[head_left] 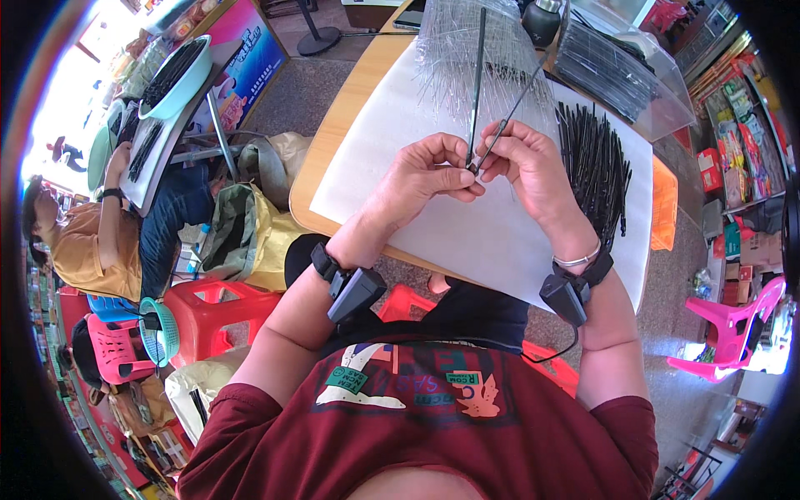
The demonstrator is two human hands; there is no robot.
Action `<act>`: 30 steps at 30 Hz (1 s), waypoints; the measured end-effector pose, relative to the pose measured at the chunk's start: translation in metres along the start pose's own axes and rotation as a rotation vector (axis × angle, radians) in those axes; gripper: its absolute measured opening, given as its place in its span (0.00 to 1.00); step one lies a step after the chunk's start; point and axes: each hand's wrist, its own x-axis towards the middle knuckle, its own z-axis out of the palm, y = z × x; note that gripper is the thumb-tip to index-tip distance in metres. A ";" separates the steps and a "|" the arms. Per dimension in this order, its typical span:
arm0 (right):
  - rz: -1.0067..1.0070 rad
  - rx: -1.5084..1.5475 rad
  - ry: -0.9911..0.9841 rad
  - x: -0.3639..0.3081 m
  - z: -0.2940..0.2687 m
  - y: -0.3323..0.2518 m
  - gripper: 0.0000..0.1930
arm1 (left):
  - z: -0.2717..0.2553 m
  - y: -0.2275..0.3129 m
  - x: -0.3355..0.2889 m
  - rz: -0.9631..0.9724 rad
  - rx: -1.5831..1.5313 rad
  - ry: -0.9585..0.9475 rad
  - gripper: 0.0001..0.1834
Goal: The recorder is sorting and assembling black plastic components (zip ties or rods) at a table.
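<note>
Over the white-covered table, my two hands are close together with their fingertips nearly meeting. My left hand (437, 171) is closed in a pinch at the lower end of a long, straight black rod (477, 75), which points away from me. My right hand (532, 162) pinches a thinner dark rod (518, 102) that slants up to the right. The lower ends of both come together at a small dark piece (473, 167) between the fingertips; how they join is too small to tell. To the right of my right hand lies a pile of thin black rods (593, 158).
Beyond my hands lies a clear plastic bag (454, 50) of thin strands. A clear box (612, 79) of dark rods and a black bottle (542, 21) stand at the far right. An orange crate (663, 204) is beside the table; another person (100, 242) sits at left.
</note>
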 end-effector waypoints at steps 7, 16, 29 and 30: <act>0.028 0.003 -0.005 0.000 -0.001 0.000 0.07 | 0.000 0.001 0.000 0.007 -0.022 -0.008 0.10; 0.082 0.051 -0.032 0.002 -0.007 0.003 0.07 | 0.000 0.001 -0.001 -0.002 -0.023 -0.035 0.11; -0.036 -0.102 0.069 -0.001 0.003 -0.005 0.08 | 0.000 0.004 -0.001 0.018 0.014 -0.028 0.10; -0.038 -0.102 0.063 -0.003 0.006 -0.007 0.08 | 0.003 0.005 0.000 0.002 0.041 -0.009 0.08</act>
